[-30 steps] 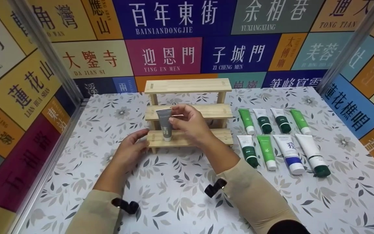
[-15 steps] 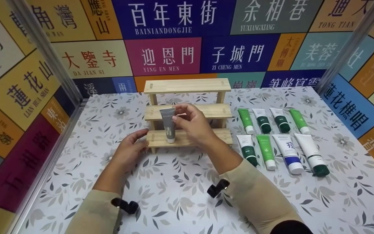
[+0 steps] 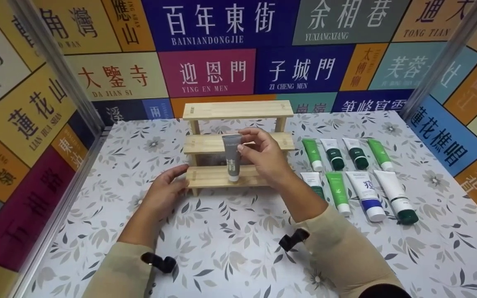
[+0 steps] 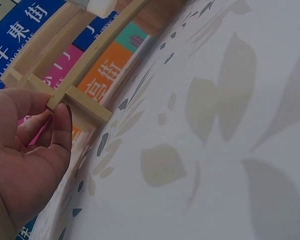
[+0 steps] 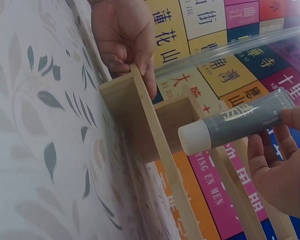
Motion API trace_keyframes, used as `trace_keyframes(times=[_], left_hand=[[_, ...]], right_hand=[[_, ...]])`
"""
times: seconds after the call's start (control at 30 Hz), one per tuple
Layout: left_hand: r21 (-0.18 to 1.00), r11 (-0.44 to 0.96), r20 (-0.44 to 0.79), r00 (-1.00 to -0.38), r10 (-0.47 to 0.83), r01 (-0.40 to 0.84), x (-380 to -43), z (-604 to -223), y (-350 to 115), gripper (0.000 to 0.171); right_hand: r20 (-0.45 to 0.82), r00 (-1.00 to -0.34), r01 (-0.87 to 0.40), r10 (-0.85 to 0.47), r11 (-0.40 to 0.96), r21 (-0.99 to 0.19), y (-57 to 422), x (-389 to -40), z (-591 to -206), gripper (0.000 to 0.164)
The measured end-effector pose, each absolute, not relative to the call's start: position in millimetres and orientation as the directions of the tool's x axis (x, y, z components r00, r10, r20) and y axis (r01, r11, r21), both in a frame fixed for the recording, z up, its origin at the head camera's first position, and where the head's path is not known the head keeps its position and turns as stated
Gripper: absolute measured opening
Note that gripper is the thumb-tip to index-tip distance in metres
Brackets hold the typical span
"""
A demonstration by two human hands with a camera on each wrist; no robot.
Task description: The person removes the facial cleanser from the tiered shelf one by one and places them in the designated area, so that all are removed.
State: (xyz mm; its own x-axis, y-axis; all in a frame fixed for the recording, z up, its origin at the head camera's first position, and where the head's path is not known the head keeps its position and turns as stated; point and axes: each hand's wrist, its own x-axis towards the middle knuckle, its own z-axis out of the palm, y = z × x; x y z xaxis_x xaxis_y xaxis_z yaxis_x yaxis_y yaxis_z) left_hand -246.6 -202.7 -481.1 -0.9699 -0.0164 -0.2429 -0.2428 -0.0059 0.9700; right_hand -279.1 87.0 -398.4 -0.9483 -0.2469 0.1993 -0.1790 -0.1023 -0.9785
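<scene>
My right hand (image 3: 269,157) pinches the upper end of a grey squeeze tube (image 3: 232,157) between thumb and fingers. The tube stands nearly upright, white cap (image 5: 194,139) down, over the middle of the lowest board of a three-tier wooden display rack (image 3: 205,177). In the right wrist view a narrow gap seems to part the cap from the board; whether they touch is hard to tell. With thumb and fingertips, my left hand (image 4: 32,150) grips the left end of that lowest board.
To the right of the rack, several tubes lie in two rows on the flowered tabletop (image 3: 230,248): green ones (image 3: 338,192), white ones with dark green caps (image 3: 396,196), and a white-and-blue one (image 3: 367,196). Printed wall panels (image 3: 213,72) stand behind and at both sides.
My right hand has carried the grey tube rightward along the lowest board, from near its left end to about the middle. The left hand has kept its place on the board's end.
</scene>
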Motion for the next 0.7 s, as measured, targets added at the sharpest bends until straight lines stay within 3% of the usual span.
trace_keyframes(times=[0.7], left_hand=[[0.966, -0.038, -0.258, -0.966, -0.015, -0.258, -247.6, -480.0, -201.8, 0.054]], right_hand=[[0.198, -0.960, -0.206, -0.196, 0.024, -0.978, 177.8, -281.0, -398.7, 0.035]])
